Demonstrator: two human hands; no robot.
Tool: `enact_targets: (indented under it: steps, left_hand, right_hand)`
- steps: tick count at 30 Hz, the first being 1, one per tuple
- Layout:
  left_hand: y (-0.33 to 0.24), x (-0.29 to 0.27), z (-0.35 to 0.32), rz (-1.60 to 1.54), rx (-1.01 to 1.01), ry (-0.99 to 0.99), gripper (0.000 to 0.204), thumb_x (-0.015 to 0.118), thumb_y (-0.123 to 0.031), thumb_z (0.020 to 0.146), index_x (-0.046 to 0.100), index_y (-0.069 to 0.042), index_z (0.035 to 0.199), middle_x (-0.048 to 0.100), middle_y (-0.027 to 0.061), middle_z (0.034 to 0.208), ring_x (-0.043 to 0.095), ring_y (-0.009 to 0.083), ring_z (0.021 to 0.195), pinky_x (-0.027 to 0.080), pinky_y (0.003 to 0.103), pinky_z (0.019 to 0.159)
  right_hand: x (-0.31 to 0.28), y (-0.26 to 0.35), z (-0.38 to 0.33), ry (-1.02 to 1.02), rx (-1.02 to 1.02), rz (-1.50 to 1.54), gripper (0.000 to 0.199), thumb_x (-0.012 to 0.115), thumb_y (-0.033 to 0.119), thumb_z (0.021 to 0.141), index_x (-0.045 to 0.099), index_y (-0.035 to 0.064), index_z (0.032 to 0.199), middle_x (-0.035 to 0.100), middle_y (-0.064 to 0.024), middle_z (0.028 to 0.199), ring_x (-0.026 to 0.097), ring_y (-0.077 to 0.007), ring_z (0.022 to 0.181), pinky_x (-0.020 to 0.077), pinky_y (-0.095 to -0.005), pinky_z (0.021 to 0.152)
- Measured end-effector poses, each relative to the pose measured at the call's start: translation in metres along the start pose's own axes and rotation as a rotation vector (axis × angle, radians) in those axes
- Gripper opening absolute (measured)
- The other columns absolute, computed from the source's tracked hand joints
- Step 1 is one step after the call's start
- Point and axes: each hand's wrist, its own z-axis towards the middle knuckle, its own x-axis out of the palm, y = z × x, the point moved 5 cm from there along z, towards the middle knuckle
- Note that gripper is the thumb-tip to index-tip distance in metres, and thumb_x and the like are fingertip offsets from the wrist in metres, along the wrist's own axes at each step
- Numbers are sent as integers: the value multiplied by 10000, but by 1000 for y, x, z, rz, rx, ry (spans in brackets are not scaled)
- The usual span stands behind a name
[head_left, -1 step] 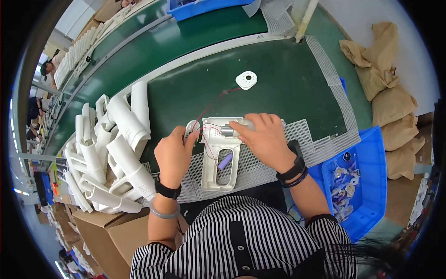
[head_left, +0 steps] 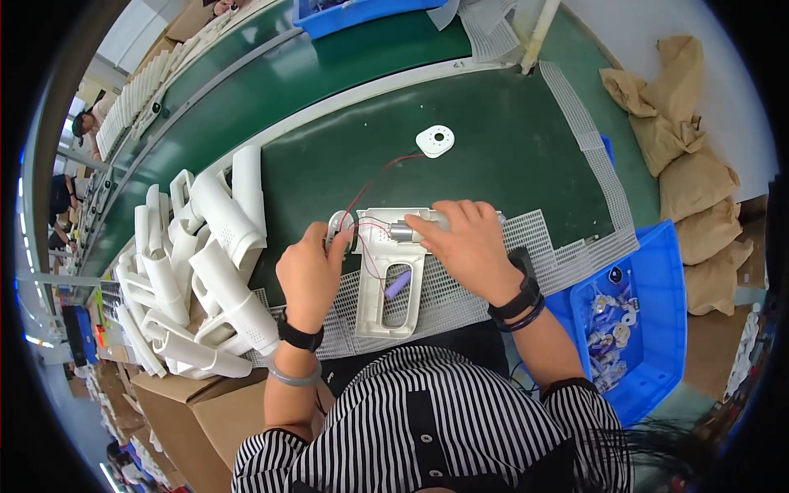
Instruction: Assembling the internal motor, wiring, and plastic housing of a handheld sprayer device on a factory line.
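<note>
- Striped shirt [head_left: 427, 427] at the bottom edge of the frame.
- Left hand [head_left: 311, 275], lower centre: fingers curled on the left end of the white plastic housing [head_left: 386, 287].
- Right hand [head_left: 464, 242], centre: fingers pressed down over a small metal motor [head_left: 404, 232] in the housing's top.
- Housing lies flat on white mesh matting [head_left: 559, 246], centre frame, on the green table [head_left: 493, 140].
- Red wires [head_left: 370, 185] run from the housing toward a white disc [head_left: 436, 140], upper centre.
- Pile of white housings [head_left: 205, 263], left.
- Blue bin [head_left: 649, 329], lower right.

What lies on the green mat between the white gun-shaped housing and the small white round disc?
In the head view, red wires run from the white housing toward the white disc; otherwise that stretch of green mat is bare.
</note>
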Motion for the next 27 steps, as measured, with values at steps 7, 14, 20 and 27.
enact_targets:
  steps: [7, 14, 20, 27]
  left_hand:
    - [2, 20, 2, -33, 25, -53, 324, 673, -360, 932, 663, -59, 1053, 635, 106, 607, 636, 309, 535, 479, 391, 504]
    - [-9, 21, -2, 48, 135, -111, 363, 707, -282, 912, 668, -69, 1202, 603, 96, 571, 606, 251, 484, 443, 345, 474]
    - [-20, 22, 2, 179, 168, -52, 376, 696, -288, 914, 659, -49, 1201, 632, 132, 615, 625, 313, 527, 475, 388, 513]
    - [-28, 22, 10, 286, 215, 108, 379, 690, -274, 902, 652, -17, 1177, 655, 158, 660, 660, 350, 616, 504, 424, 562]
  right_hand:
    - [1, -1, -3, -49, -1, -1, 435, 754, 234, 796, 686, 222, 1226, 618, -59, 1101, 567, -233, 991, 385, -388, 890]
    - [0, 0, -2, -88, 5, 13, 385, 712, 212, 807, 704, 205, 1191, 615, -55, 1054, 574, -233, 969, 393, -385, 885]
    - [4, -1, -4, -64, 8, -1, 425, 745, 225, 795, 690, 216, 1216, 617, -57, 1089, 571, -234, 988, 396, -386, 898]
    - [3, 4, -3, -43, 33, -12, 399, 725, 221, 821, 690, 221, 1218, 619, -59, 1087, 572, -230, 985, 395, -391, 889]
